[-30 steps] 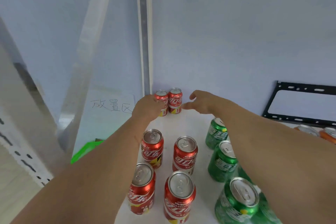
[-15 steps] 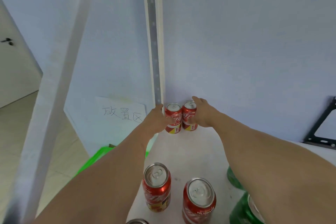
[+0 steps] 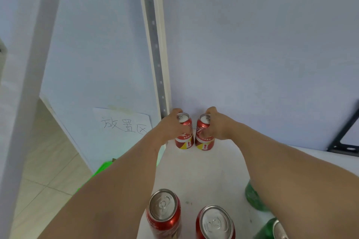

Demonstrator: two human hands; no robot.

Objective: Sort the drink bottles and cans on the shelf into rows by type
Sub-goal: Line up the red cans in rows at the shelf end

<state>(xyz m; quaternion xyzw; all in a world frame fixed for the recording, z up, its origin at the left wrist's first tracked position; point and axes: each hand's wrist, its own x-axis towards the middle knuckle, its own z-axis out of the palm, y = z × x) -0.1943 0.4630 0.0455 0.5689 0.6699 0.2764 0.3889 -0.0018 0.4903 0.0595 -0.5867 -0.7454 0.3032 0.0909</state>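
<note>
The left hand (image 3: 171,128) is holding one red can (image 3: 184,134) and the right hand (image 3: 217,126) is holding its twin (image 3: 204,135), both standing at the back of the shelf (image 3: 209,172). Each grip is wrapping round its can. Next, I think, comes letting go and fetching the closer red cans (image 3: 164,212), well behind both grips.

The scene is seen from a single head-worn wide-angle camera, directed forward and down along both forearms toward the shelf (image 3: 213,165) and the back wall (image 3: 252,44). The nearest cans (image 3: 164,211) are cut off by the bottom edge; straight lines are bowed by the lens.
</note>
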